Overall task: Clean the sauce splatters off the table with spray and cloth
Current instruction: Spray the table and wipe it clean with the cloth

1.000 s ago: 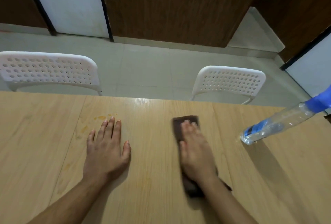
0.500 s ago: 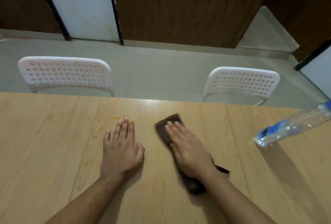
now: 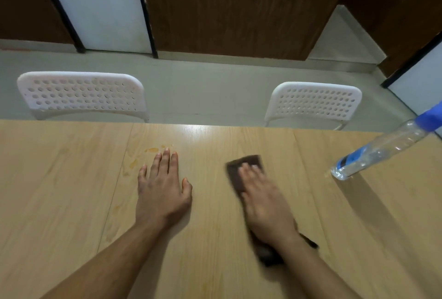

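A dark brown cloth [image 3: 241,167] lies on the light wooden table [image 3: 71,203]. My right hand [image 3: 265,203] presses flat on the cloth with straight fingers and is blurred. My left hand [image 3: 162,188] rests flat on the table to the left of it, fingers spread. Orange sauce splatters [image 3: 151,150] sit just beyond and left of my left fingertips, and a smaller smear [image 3: 133,163] lies nearer. A clear spray bottle [image 3: 373,152] with a blue top stands at the right of the table.
Two white perforated chairs, one [image 3: 81,94] at the left and one [image 3: 315,102] at the right, stand behind the table's far edge. Grey floor and brown wall panels lie beyond. Faint orange marks [image 3: 117,207] show on the table near my left wrist.
My right hand has slid the cloth left and then back to the right across the table. My left hand has stayed flat in place. The view has shifted slightly.
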